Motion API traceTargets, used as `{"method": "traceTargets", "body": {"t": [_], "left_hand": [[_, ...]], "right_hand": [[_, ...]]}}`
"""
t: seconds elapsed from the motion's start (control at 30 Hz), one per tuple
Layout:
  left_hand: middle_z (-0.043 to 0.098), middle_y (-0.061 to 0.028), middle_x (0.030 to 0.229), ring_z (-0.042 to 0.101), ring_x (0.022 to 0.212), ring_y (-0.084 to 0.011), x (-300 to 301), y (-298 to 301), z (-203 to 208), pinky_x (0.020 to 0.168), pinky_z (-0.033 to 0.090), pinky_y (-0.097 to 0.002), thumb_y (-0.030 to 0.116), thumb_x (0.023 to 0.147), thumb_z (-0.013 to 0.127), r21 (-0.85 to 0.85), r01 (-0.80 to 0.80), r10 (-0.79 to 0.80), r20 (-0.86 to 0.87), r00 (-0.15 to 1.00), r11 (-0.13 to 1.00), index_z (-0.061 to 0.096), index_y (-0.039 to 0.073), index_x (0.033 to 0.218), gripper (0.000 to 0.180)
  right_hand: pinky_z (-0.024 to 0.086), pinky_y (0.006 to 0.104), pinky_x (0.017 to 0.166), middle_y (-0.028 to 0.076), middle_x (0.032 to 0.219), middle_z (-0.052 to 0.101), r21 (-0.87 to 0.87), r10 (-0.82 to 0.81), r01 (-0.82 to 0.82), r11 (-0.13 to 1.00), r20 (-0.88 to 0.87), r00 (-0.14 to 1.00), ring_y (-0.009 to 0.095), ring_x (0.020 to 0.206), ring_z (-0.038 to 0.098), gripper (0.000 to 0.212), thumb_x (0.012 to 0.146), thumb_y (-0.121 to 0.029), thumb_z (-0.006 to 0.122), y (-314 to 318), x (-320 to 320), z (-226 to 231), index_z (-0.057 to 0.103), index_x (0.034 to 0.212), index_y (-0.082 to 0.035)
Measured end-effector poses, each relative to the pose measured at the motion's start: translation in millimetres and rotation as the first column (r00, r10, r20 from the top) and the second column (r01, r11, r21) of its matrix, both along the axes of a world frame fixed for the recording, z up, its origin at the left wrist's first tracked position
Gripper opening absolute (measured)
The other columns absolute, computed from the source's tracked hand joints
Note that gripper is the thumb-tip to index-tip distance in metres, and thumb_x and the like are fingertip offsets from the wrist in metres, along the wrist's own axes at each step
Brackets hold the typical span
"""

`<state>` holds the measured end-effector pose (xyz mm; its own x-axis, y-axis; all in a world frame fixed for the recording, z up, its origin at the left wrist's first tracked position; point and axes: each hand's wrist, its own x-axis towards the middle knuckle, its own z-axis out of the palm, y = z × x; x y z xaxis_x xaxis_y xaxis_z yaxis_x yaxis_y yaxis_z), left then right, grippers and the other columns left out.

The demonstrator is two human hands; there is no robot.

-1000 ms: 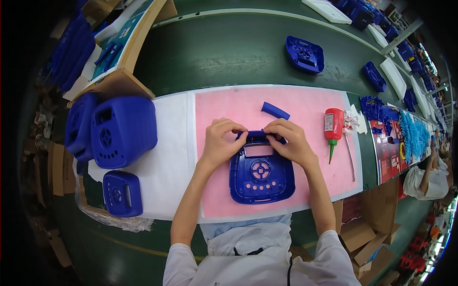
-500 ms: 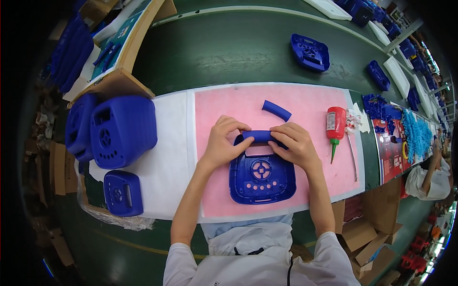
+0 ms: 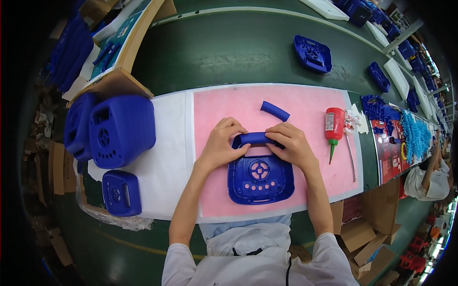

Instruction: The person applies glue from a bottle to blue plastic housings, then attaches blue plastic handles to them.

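A blue plastic housing half (image 3: 260,185) lies in front of me, its ribbed inner side up, with a round grille and a row of holes. Along its far edge runs a curved blue handle piece (image 3: 253,137), set at the handle opening. My left hand (image 3: 222,147) pinches the left end of that piece, thumb on the near side. At its right end, my right hand (image 3: 292,145) grips it with fingers on top and thumb below. Just beyond my hands rests a similar curved blue piece (image 3: 275,111), touched by neither hand.
A red bottle with green nozzle (image 3: 334,125) and a thin metal rod (image 3: 352,157) lie right on the pink mat (image 3: 315,181). Blue housings (image 3: 123,131) stand left, a smaller one (image 3: 121,193) nearer. Another housing half (image 3: 312,54) sits beyond on the green surface. A co-worker's arm (image 3: 431,164) shows far right.
Both hands stay on the handle piece at the housing's far edge. My left thumb has slid slightly nearer to me, and the fingers have shifted a little along the piece.
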<state>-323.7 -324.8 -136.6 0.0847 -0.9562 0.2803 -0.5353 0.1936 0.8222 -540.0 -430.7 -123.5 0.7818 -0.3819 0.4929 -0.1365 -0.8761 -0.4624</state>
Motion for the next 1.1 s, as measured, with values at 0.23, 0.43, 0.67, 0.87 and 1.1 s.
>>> {"method": "traceTargets", "body": {"t": [0.23, 0.43, 0.67, 0.87, 1.1], "left_hand": [[0.061, -0.0058, 0.09, 0.061, 0.083, -0.0174, -2, 0, 2, 0.071, 0.049, -0.0282, 0.007, 0.068, 0.079, 0.095, -0.013, 0.022, -0.094, 0.995, 0.995, 0.068, 0.003, 0.091, 0.026], [0.061, -0.0051, 0.089, 0.06, 0.079, -0.0163, -7, 1, -1, 0.067, 0.047, -0.0271, 0.006, 0.069, 0.078, 0.076, -0.025, 0.031, -0.078, 0.996, 0.997, 0.067, 0.002, 0.09, 0.024], [0.06, -0.0051, 0.087, 0.06, 0.078, -0.0156, -12, 0, 1, 0.066, 0.047, -0.0267, 0.006, 0.069, 0.079, 0.064, -0.045, 0.05, -0.087, 0.995, 0.997, 0.069, 0.002, 0.092, 0.025], [0.063, -0.0107, 0.089, 0.064, 0.084, -0.0257, -16, 1, 2, 0.075, 0.052, -0.0336, 0.008, 0.07, 0.077, 0.117, -0.062, 0.069, -0.057, 0.996, 0.991, 0.071, 0.0, 0.092, 0.025], [0.062, -0.0112, 0.086, 0.064, 0.078, -0.0259, -15, 2, 2, 0.072, 0.052, -0.0334, 0.007, 0.072, 0.076, 0.008, -0.067, 0.067, 0.058, 0.996, 0.998, 0.069, -0.002, 0.09, 0.022]], "right_hand": [[0.055, 0.0352, 0.073, 0.01, 0.096, 0.068, 0.042, -0.023, 0.022, 0.999, 0.025, 0.999, 0.027, 0.087, 0.066, 0.025, 0.067, -0.002, 0.078, 0, -1, -3, 0.068, 0.09, -0.002], [0.055, 0.0341, 0.072, 0.009, 0.095, 0.068, 0.088, -0.018, 0.014, 0.996, 0.039, 0.999, 0.026, 0.087, 0.065, 0.024, 0.067, -0.001, 0.077, -1, -2, -3, 0.068, 0.089, -0.003], [0.055, 0.0349, 0.07, 0.008, 0.093, 0.066, 0.098, -0.009, 0.006, 0.995, 0.032, 0.999, 0.026, 0.086, 0.065, 0.022, 0.067, -0.001, 0.075, -3, -5, -1, 0.065, 0.086, -0.003], [0.055, 0.0348, 0.071, 0.009, 0.094, 0.068, 0.02, 0.01, -0.01, 1.0, 0.02, 1.0, 0.025, 0.085, 0.065, 0.017, 0.068, -0.003, 0.076, -1, -4, 2, 0.067, 0.083, -0.001], [0.057, 0.0344, 0.074, 0.01, 0.096, 0.071, -0.018, -0.043, 0.043, 0.999, -0.004, 0.999, 0.026, 0.088, 0.068, 0.013, 0.073, -0.005, 0.075, 6, -2, 0, 0.071, 0.084, 0.0]]}}
